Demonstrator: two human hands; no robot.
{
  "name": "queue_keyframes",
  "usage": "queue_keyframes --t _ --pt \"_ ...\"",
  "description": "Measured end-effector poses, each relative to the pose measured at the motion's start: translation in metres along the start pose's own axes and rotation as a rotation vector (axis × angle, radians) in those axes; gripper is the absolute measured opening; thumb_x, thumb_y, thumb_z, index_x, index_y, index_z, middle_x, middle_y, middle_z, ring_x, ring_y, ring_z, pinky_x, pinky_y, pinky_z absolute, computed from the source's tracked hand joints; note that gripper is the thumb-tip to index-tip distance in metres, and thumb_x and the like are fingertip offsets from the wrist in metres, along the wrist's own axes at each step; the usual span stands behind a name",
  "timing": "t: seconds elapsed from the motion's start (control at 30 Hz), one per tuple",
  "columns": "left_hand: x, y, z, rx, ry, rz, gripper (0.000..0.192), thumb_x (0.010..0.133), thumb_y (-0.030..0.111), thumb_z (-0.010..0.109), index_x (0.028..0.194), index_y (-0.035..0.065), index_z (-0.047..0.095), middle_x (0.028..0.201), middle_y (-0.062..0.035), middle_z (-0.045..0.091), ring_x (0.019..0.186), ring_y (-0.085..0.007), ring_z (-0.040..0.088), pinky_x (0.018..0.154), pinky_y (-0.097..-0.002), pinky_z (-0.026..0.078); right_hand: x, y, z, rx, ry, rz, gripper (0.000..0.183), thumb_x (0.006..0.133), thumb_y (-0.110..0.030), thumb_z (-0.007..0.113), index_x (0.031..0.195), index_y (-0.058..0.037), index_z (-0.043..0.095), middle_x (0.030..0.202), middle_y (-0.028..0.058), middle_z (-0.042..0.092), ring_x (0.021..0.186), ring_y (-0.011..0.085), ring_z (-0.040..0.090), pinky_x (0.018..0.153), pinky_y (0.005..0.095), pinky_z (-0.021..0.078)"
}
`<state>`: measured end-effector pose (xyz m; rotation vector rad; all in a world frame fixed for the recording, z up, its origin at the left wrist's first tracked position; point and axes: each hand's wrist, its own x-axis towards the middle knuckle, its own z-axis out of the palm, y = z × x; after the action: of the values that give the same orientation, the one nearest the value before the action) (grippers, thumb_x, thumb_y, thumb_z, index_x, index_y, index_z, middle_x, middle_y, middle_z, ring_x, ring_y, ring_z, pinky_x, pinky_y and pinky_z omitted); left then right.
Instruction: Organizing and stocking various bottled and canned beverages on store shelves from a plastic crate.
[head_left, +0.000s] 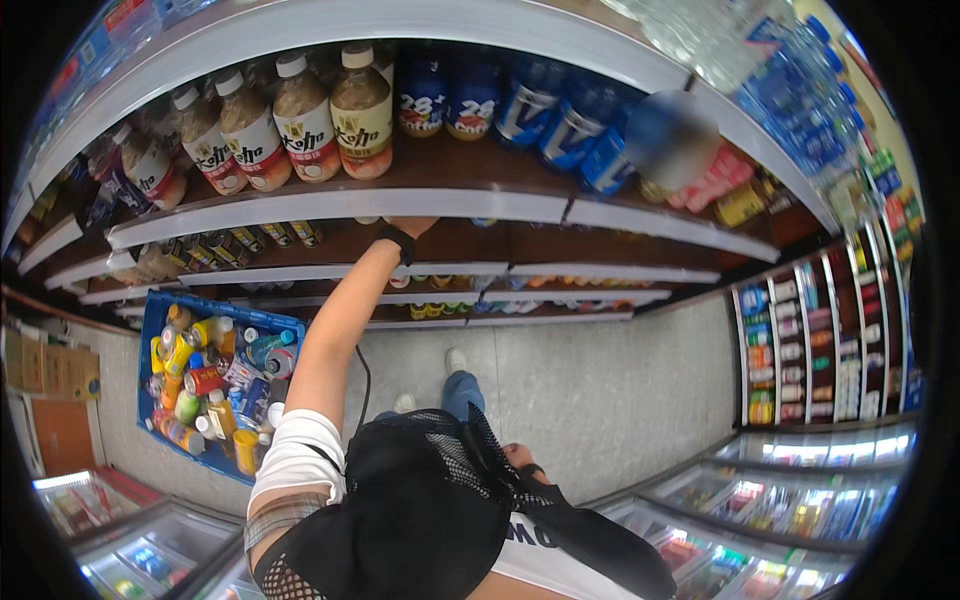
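Note:
My left arm stretches forward to the drinks shelving. My left hand (411, 225) is under the front edge of a shelf (480, 204), with a dark band on the wrist. Its fingers are hidden, so whether they hold anything does not show. A pale bottle cap (367, 220) is just left of it. Canned drinks (279, 234) line the same lower level farther left. Low at my right side is my right hand (517, 454), partly covered by black mesh clothing. I cannot make out its fingers fully.
A blue plastic crate (145, 360) full of mixed bottles and cans stands at left. Brown-capped-white coffee-coloured bottles (362, 124) and blue bottles (529, 105) fill the shelf above. Glass-door coolers (795, 487) stand behind right; another shelf rack (806, 337) is at right. Cardboard boxes (56, 367) sit far left.

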<state>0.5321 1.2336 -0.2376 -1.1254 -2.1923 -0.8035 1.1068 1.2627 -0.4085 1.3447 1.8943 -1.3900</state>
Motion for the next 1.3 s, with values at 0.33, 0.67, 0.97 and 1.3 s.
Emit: queue_keyframes --t 0.33,0.67,0.97,1.3 --pt "-0.043 0.009 0.027 -0.016 -0.206 -0.161 0.021 0.087 0.029 0.057 0.093 0.0111 0.066 0.091 -0.0099 0.066 0.085 -0.0283 0.062 0.077 -0.0423 0.049 0.169 -0.013 -0.131 -0.072 -0.035 -0.012 0.021 0.084 -0.020 0.058 0.089 -0.0016 0.067 0.074 0.0091 0.068 0.061 0.0178 0.065 0.055 0.0317 0.0522" --pt "-0.023 0.066 -0.004 -0.061 -0.017 -0.305 0.017 0.079 0.020 0.060 0.088 0.0064 0.063 0.088 -0.0148 0.063 0.081 -0.0333 0.061 0.072 -0.0428 0.049 0.271 -0.158 -0.190 -0.087 -0.274 -0.238 0.019 0.086 -0.017 0.056 0.098 -0.0030 0.061 0.082 0.0122 0.067 0.067 0.0218 0.066 0.053 0.0329 0.0514" --pt "-0.034 0.149 -0.108 -0.243 -0.033 -0.682 0.058 0.064 0.024 0.074 0.117 0.0098 0.054 0.114 -0.0130 0.055 0.096 -0.0344 0.060 0.081 -0.0406 0.051 0.267 -0.253 -0.145 -0.421 -0.650 -0.459 0.020 0.089 -0.017 0.058 0.102 -0.0012 0.061 0.089 0.0087 0.067 0.077 0.0161 0.066 0.063 0.0277 0.0507" --pt "-0.076 0.186 -0.143 -0.170 -0.095 -1.021 0.057 0.062 0.035 0.079 0.107 0.0078 0.058 0.100 -0.0118 0.061 0.088 -0.0319 0.064 0.076 -0.0393 0.052 0.166 -0.380 -0.078 -0.101 -1.123 -0.743 0.093 0.071 -0.016 0.083 0.143 -0.0022 0.025 0.130 0.0182 0.051 0.118 0.0248 0.053 0.098 0.0366 0.0427"
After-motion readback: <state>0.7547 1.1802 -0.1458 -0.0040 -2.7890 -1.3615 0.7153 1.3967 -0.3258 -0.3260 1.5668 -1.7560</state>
